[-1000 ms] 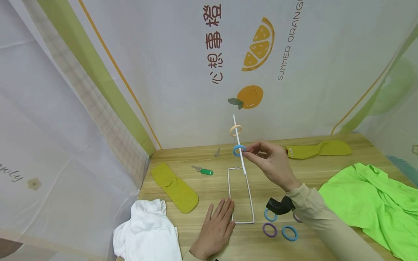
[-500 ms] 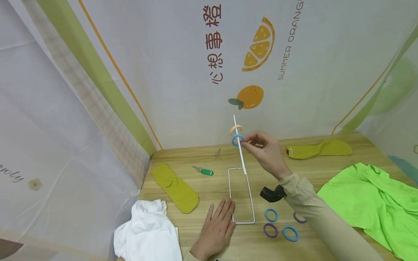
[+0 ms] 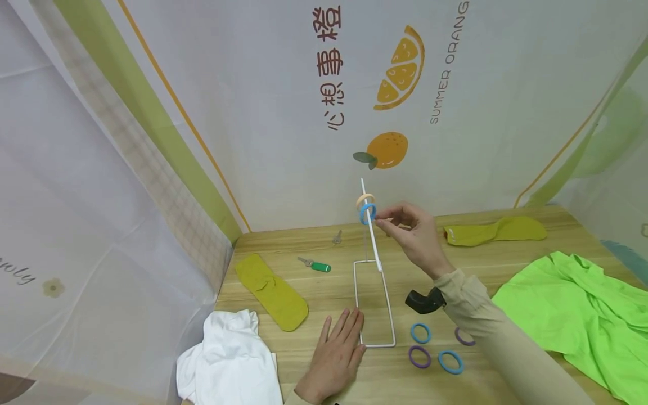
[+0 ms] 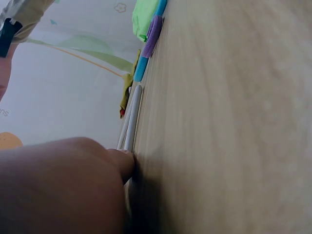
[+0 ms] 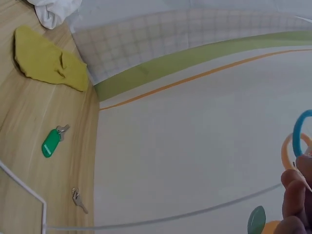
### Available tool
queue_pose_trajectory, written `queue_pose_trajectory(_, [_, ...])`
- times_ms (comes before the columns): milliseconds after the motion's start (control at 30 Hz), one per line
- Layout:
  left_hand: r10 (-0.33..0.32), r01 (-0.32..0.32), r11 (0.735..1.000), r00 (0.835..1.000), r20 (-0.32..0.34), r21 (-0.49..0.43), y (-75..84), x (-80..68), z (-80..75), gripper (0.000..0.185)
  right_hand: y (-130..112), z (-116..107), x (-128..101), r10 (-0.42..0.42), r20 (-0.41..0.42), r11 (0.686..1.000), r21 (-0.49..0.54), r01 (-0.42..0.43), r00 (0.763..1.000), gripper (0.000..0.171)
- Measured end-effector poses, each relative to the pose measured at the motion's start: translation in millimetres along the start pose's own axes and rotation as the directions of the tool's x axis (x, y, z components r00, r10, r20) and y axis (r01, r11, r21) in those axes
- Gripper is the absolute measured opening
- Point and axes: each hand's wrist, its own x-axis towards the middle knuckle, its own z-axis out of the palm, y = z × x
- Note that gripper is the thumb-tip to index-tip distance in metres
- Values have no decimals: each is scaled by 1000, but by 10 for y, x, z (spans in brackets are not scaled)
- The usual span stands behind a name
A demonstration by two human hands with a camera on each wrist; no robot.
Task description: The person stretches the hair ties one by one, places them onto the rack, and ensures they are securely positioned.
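Counting six hair rings: blue ring (image 3: 368,214) and beige ring (image 3: 365,201) threaded on the white wire rack (image 3: 373,264), four loose rings (image 3: 421,333) lying on the worktop (image 3: 476,270). Right hand (image 3: 412,236) pinching the blue ring on the rod; left hand (image 3: 335,357) lying flat, fingers straight, pressing the rack's base.

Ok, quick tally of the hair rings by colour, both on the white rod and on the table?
Blue: 3, one on the rod, two on the table
Purple: 2, both on the table, the second partly hidden by the sleeve
Beige: 1, on the rod
Total: 6
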Motion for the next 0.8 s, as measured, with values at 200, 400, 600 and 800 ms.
queue_pose_trajectory(200, [1, -1, 1000, 1000, -5, -11, 4, -7, 1, 55, 95, -197, -300, 163, 109, 976, -164, -143, 981, 6])
queue_pose_trajectory(400, [-3, 3, 1000, 1000, -3, 6, 3, -7, -10, 56, 336, -430, -730, 349, 446, 880, -459, -124, 824, 12])
queue_pose_trajectory(600, [-2, 2, 1000, 1000, -1, 2, 5, 4, -22, 55, 514, -539, -1100, 436, 617, 857, -507, -93, 655, 28])
queue_pose_trajectory(800, [-3, 3, 1000, 1000, 2, -8, 5, 5, -14, 55, 633, -517, -1275, 417, 614, 862, -501, -77, 670, 15])
